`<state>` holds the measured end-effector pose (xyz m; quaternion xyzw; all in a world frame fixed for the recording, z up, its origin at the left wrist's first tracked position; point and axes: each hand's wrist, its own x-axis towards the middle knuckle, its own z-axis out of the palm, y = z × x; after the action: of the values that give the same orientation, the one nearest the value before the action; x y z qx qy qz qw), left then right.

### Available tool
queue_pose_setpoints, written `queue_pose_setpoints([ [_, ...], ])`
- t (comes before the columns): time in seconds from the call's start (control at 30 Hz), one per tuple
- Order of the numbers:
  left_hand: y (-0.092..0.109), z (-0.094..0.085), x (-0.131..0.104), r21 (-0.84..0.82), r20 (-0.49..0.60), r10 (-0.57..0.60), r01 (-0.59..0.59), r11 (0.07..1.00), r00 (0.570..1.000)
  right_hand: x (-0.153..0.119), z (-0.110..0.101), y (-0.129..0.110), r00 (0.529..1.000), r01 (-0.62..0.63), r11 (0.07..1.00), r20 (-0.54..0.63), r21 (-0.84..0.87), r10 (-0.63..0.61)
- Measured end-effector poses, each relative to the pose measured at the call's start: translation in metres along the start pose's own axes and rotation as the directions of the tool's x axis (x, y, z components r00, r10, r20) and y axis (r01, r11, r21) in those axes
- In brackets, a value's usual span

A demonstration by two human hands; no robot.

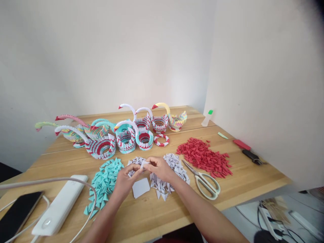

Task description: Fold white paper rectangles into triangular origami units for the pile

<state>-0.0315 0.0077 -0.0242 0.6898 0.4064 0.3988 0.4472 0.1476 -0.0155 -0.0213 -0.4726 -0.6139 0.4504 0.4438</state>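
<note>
A small piece of white paper (144, 164) is pinched between my two hands over the table. My left hand (126, 175) grips its left side with closed fingers, and my right hand (160, 168) holds it from the right. Just below lies a stack of white paper rectangles (141, 187). Folded white paper triangles (174, 165) spread in a pile around and partly behind my right hand. To the left of my left hand is a heap of turquoise triangles (105, 180). Red triangles (205, 157) form another heap on the right.
Several folded-paper swans (101, 148) stand at the back left, beside a red and white paper ring (161, 140). Scissors (206, 184) lie on the right. A white power bank (60, 204), a cable and a black phone (20, 211) occupy the front left. A glue bottle (207, 118) stands near the wall.
</note>
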Motion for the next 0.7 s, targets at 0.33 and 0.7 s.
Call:
queue_pose_setpoints([
  [0.33, 0.0057, -0.0011, -0.0031, 0.246, -0.073, 0.278, -0.253, 0.936, 0.958, 0.0008, -0.0005, 0.003, 1.0, 0.008, 1.0, 0.022, 0.016, -0.008],
  [0.7, 0.0051, -0.0026, -0.0025, 0.454, -0.046, 0.426, -0.361, 0.815, 0.904, -0.0001, -0.0021, -0.0049, 1.0, 0.008, 0.998, 0.024, 0.059, -0.009],
])
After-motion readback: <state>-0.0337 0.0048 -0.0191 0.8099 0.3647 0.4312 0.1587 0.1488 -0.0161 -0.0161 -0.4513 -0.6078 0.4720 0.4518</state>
